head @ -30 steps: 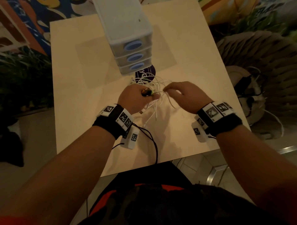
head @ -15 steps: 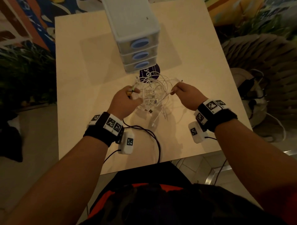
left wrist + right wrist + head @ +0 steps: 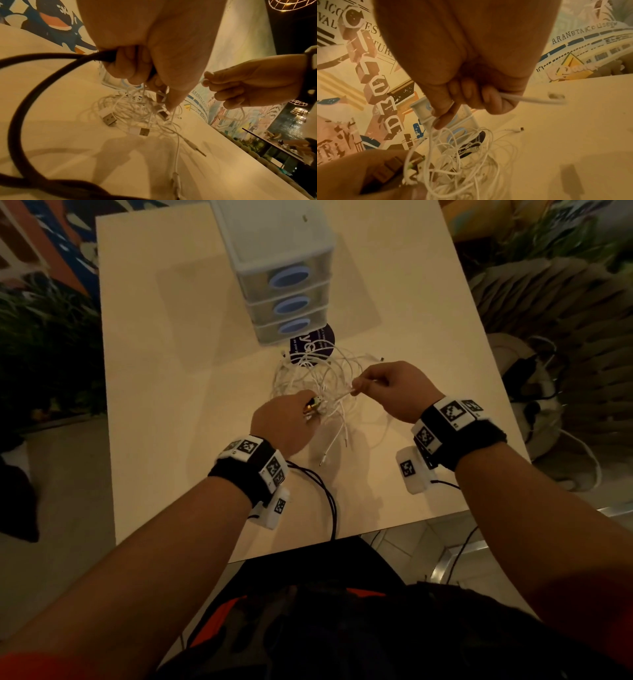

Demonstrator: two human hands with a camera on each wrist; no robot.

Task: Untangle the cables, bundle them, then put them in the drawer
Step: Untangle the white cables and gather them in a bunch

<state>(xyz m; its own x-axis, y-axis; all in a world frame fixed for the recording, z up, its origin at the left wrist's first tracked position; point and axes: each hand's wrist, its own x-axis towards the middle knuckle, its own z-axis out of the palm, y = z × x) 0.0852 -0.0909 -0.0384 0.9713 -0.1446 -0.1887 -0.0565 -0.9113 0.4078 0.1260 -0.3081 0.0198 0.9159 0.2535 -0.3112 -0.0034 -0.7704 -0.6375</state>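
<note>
Fingers of left hand [image 3: 286,422] curl round knot of white cables [image 3: 322,378] plus gold-tipped plug; right hand [image 3: 394,392] pinches single white strand, drawing it sideways. Tangle lies on table [image 3: 164,371] just before drawer unit [image 3: 284,278], all drawers closed. Cables likely light, limp, snag-prone: best held near plugs. Both wrists hover, palms down.

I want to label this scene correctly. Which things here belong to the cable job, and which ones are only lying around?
Job: white cables, drawer unit, left hand, right hand.
Lying about: round dark sticker, black cable from the wrist camera, table.
</note>
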